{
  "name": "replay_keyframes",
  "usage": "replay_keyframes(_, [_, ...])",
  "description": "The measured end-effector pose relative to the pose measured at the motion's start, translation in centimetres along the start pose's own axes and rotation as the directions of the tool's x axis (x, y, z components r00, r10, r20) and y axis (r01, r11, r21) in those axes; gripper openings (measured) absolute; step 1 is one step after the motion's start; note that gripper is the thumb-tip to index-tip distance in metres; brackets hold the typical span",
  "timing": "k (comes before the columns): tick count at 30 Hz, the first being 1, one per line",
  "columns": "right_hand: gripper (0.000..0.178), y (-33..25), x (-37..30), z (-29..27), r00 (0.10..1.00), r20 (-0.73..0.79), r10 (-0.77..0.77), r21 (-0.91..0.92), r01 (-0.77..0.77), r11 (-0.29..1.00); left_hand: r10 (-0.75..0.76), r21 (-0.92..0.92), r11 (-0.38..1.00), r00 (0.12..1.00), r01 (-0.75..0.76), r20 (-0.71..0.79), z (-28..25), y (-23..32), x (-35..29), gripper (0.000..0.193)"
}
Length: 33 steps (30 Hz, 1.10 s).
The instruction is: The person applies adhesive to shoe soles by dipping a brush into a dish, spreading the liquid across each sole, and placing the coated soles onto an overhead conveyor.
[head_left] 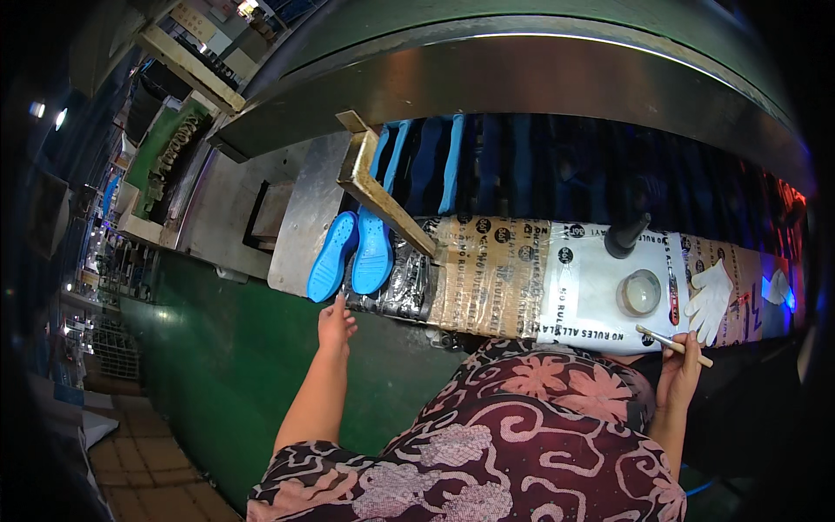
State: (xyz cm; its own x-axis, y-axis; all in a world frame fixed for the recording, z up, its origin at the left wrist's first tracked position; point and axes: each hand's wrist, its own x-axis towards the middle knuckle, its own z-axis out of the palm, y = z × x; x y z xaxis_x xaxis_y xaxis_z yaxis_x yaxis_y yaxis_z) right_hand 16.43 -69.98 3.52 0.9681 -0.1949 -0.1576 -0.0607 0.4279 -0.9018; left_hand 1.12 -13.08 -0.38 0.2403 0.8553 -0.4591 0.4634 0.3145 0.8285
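Observation:
Two blue shoe soles lie side by side at the left end of the bench; I see the left sole and the right sole. My left hand is just below their near ends, fingers loosely bent and apart, with nothing in it. Whether a fingertip touches a sole I cannot tell. Over the bench's near edge, my right hand grips a thin brush by its wooden handle. The bristles point left, below a round glass bowl with some pale contents.
A metal bar slants over the soles. Beyond the taped bench cover, more blue soles sit in a dark recess under a long metal beam. Beside the bowl are a black upright piece, a white glove and a red-handled tool.

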Motion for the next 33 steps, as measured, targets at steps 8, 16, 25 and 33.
replay_keyframes(8, [0.026,-0.4,0.0,1.0,1.0,0.01,0.024,0.039,-0.024,0.999,-0.24,-0.092,0.95,0.886,0.298,0.396,4.6,2.6,8.6,0.033])
replay_keyframes(16, [0.023,-0.3,-1.4,-1.4,0.994,-0.099,0.042,0.112,-0.031,0.993,0.28,0.195,0.938,0.958,-0.287,0.066,-1.5,6.1,11.8,0.065])
replay_keyframes(25, [0.032,-1.1,-0.7,3.7,0.998,-0.017,0.062,-0.032,-0.062,0.998,0.042,0.061,0.997,0.989,-0.05,0.139,-9.5,-1.3,14.4,0.036])
replay_keyframes(33, [0.038,-1.5,-2.0,-0.5,0.995,-0.065,0.074,-0.025,-0.075,0.997,-0.083,0.204,0.974,0.688,-0.096,0.721,-13.8,3.6,3.9,0.037])
